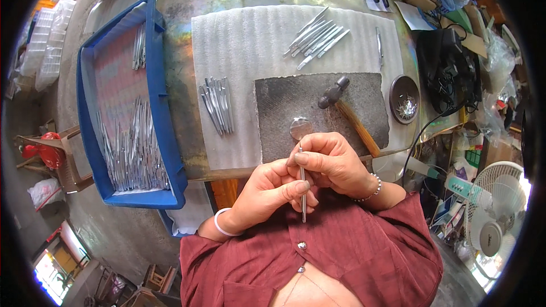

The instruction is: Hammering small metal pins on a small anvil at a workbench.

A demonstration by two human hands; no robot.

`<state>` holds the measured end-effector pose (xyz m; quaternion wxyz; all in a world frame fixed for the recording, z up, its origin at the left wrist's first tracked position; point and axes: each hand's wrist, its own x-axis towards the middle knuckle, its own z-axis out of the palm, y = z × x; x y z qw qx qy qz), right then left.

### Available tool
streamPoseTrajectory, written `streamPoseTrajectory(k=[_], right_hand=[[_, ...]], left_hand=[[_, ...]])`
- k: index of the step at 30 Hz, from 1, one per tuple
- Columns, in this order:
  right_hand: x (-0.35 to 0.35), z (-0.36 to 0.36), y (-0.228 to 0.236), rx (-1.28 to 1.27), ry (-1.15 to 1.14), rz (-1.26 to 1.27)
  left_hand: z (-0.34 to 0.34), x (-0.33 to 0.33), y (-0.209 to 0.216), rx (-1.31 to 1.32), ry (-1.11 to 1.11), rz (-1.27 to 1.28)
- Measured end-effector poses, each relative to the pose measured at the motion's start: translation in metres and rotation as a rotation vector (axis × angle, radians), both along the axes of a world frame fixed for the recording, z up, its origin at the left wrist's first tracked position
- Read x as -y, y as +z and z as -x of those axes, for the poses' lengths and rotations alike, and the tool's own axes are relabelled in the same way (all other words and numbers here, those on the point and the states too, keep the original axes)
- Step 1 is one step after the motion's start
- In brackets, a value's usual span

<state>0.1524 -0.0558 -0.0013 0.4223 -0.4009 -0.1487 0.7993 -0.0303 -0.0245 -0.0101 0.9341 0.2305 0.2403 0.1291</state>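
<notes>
Head view: one metal rod (302, 174) is being held before a maroon shirt (239, 250). Its far part is being pinched by the right hand (338, 165), thumb and fingers closed; its near part is being gripped by the left hand (272, 185), fingers curled. One hammer (351, 117) and one round metal piece (300, 128) are being supported by a dark pad (287, 96); further rods (136, 156) are being contained by a blue tray (165, 116).

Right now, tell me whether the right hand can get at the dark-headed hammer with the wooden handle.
Probably yes: the hammer lies uncovered near the right hand, nothing visible between them, but that hand's grip on the slim silver metal rod would likely need releasing.
</notes>
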Motion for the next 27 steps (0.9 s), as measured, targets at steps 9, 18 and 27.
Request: streamPoseTrajectory(k=[9, 18, 27], right_hand=[[0.01, -0.006, -0.006, -0.067, -0.027, 0.062], [0.008, -0.011, -0.007, -0.079, -0.053, 0.072], [0.006, -0.014, -0.006, -0.061, -0.029, 0.092]], left_hand=[[-0.007, 0.003, 0.003, -0.044, -0.055, -0.03], [-0.013, 0.003, -0.002, -0.053, -0.045, 0.02], [-0.014, 0.0, -0.004, -0.067, -0.048, 0.045]])
